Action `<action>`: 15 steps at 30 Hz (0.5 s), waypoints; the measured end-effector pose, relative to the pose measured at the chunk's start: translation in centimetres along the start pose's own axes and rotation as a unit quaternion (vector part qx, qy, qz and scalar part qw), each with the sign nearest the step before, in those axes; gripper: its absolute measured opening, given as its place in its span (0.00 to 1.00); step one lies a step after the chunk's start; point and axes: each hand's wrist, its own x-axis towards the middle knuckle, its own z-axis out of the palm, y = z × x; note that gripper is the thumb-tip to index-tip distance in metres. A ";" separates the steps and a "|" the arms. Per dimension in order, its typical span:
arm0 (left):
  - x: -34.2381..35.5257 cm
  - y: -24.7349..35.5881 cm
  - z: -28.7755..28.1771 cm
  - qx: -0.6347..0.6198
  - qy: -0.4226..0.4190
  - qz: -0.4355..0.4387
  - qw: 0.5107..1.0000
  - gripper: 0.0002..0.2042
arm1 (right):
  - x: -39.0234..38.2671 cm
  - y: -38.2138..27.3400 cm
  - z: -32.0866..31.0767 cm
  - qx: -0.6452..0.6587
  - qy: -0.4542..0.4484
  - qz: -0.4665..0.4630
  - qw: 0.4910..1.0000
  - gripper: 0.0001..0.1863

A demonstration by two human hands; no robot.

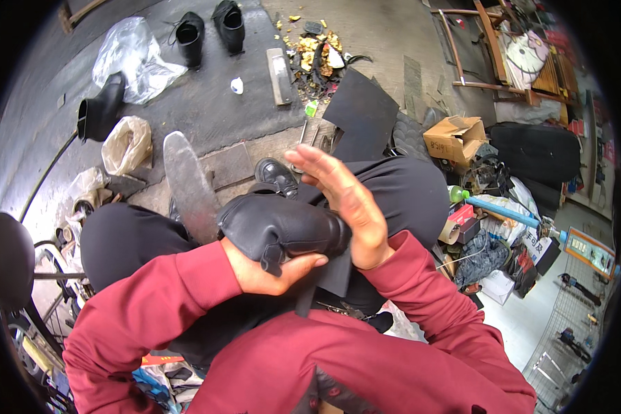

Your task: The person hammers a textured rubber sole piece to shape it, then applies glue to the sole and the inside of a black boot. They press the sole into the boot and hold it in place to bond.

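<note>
Left hand [263,274] is gripping rounded black leather boot [283,224], long axis running left-right; open right hand [348,203] is hovering beside right end.

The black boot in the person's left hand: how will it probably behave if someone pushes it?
The black boot may roll, since its body looks rounded and rests on the cupped left hand. Its smooth, faintly shiny surface could be slightly slippery. The small tab hanging from its side seems floppy and would likely swing.
</note>
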 end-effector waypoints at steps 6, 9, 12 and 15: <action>0.8 0.4 0.1 0.007 0.057 0.011 0.998 0.16 | 0.1 0.9 -0.1 -0.131 0.021 -0.069 0.989 0.45; 0.9 0.7 -0.1 -0.003 0.019 -0.002 1.000 0.09 | -0.5 0.9 -0.2 -0.049 0.017 -0.060 0.997 0.39; 0.9 1.4 0.2 0.011 0.015 -0.011 1.000 0.07 | -0.7 1.1 0.5 -0.138 0.069 -0.122 0.980 0.30; 0.9 1.8 0.4 0.030 0.003 -0.076 0.997 0.08 | -0.3 1.3 1.0 -0.178 0.072 -0.118 0.974 0.30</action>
